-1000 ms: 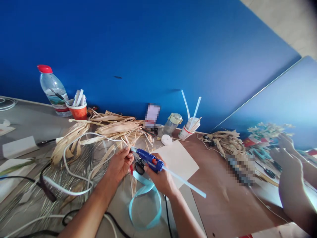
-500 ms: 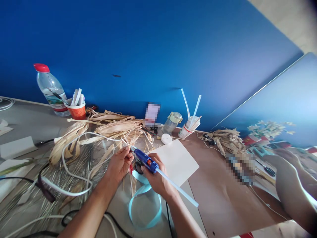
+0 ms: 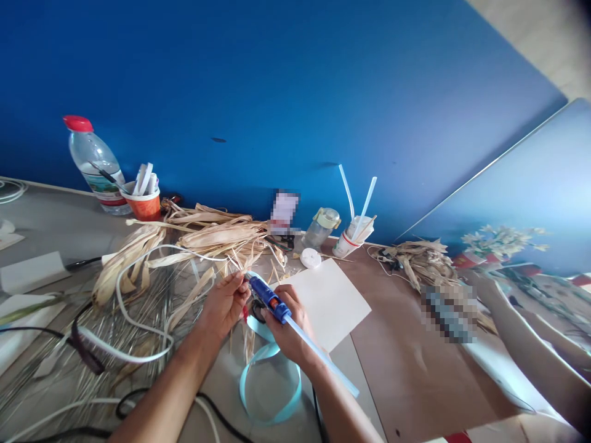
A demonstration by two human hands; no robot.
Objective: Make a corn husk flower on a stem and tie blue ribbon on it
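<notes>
My right hand is wrapped around a blue hot glue gun, and a long translucent glue stick juts from its rear toward me. The gun's nozzle points up and left, right beside the fingertips of my left hand. That hand is closed in a pinch, with pale strips of dried corn husk fanning out just above it; the exact grip point is partly hidden by the fingers. Below the hands, a loop of light blue ribbon lies on the table.
Corn husks are heaped behind my hands. Cables and thin wires spread left. A bottle, an orange cup, a glass jar and a white cup line the blue partition. White paper lies right; another person's arm reaches in.
The glue gun has swung slightly, its glue stick's rear end shifting left and down. My left hand stays nearly still. At the right, the other person's arm has moved farther forward across the table.
</notes>
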